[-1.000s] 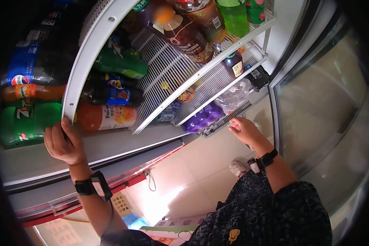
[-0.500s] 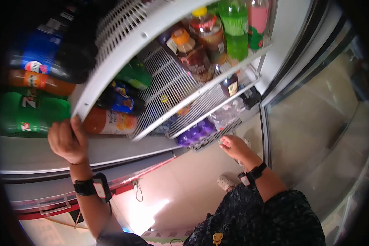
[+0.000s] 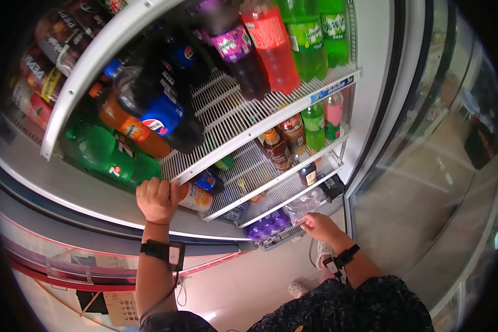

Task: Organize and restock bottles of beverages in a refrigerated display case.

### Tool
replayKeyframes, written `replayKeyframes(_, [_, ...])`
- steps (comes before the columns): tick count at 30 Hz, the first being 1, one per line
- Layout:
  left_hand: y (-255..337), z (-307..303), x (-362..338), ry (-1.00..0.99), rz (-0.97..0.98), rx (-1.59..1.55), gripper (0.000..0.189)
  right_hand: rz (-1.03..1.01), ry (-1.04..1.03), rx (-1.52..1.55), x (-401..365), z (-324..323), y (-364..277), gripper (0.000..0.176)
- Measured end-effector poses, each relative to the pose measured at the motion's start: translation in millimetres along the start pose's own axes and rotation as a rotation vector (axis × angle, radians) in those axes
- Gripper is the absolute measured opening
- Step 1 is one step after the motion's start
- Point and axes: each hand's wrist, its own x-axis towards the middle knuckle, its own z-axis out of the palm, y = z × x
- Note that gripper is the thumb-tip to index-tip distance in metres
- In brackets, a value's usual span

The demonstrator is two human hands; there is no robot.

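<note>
My left hand [image 3: 157, 200] is closed on the front corner of a white wire shelf [image 3: 221, 157] in a drinks fridge. Just above it on that shelf lie a green 7UP bottle [image 3: 113, 155], an orange soda bottle [image 3: 130, 128] and a dark Pepsi bottle [image 3: 163, 110] with a blue label. Lower down, my right hand [image 3: 322, 227] hangs in front of the bottom shelves with its fingers curled together. Whatever it may hold is too small to make out. Close behind it are a clear plastic-wrapped pack [image 3: 305, 205] and purple bottles [image 3: 268, 224].
Purple [image 3: 238, 50], red [image 3: 272, 50] and green bottles [image 3: 306, 44] stand at the shelf's right. Brown bottles [image 3: 276, 149] stand one shelf below. The glass door [image 3: 415, 166] is swung out at the right. A higher shelf edge [image 3: 88, 66] crosses the upper left.
The view has tilted upward, showing more of the upper shelves. My left hand keeps its place on the shelf corner. The right hand stays low with its fingers curled.
</note>
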Motion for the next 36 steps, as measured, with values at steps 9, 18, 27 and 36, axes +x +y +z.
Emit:
replayKeyframes(9, [7.9,-15.9,12.4,-0.107,-0.032,-0.024,0.027,-0.003,0.053,-0.032,-13.8,-47.6,-20.2,0.032])
replayKeyframes(18, [19.2,-16.9,66.9,0.011,0.190,-0.233,0.019,-0.056,-0.010,-0.075,-10.7,-52.9,-33.9,0.036])
replayKeyframes(27, [15.3,14.6,57.7,-0.091,0.147,-0.365,0.010,-0.352,0.423,-0.197,39.7,-65.0,-84.9,0.055])
replayKeyframes(36, [17.3,13.3,60.4,-0.081,0.085,-0.339,0.018,-0.072,0.738,-0.003,139.2,-47.7,-146.3,0.084])
